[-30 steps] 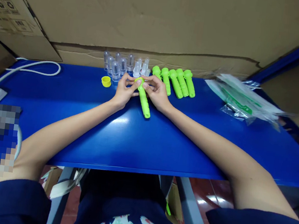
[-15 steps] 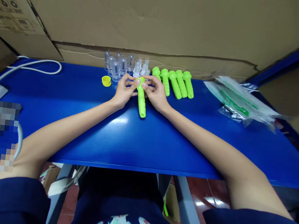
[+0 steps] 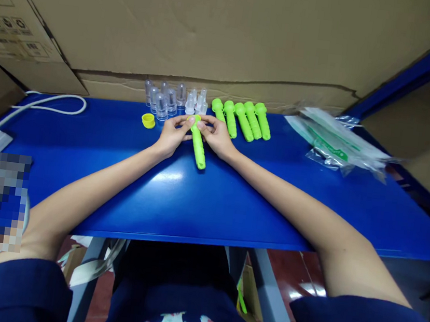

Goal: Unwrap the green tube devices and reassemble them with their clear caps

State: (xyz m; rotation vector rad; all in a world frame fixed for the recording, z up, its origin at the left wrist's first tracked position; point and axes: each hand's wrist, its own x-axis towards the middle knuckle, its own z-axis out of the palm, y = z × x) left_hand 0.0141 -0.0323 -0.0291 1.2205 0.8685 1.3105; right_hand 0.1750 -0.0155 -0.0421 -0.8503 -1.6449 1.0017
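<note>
Our left hand point(image 3: 171, 136), our right hand point(image 3: 218, 137), both pinched closed on the head of one lime-green plastic handle point(image 3: 198, 149), its shaft slanting toward us.

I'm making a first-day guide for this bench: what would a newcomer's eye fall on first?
Probably the bright green handle held between the left hand and right hand, standing out against the blue table. Next, likely, the row of five similar handles beyond the right hand, with clear tubes to their left. A yellow ring also stands out, left of the left hand.
</note>
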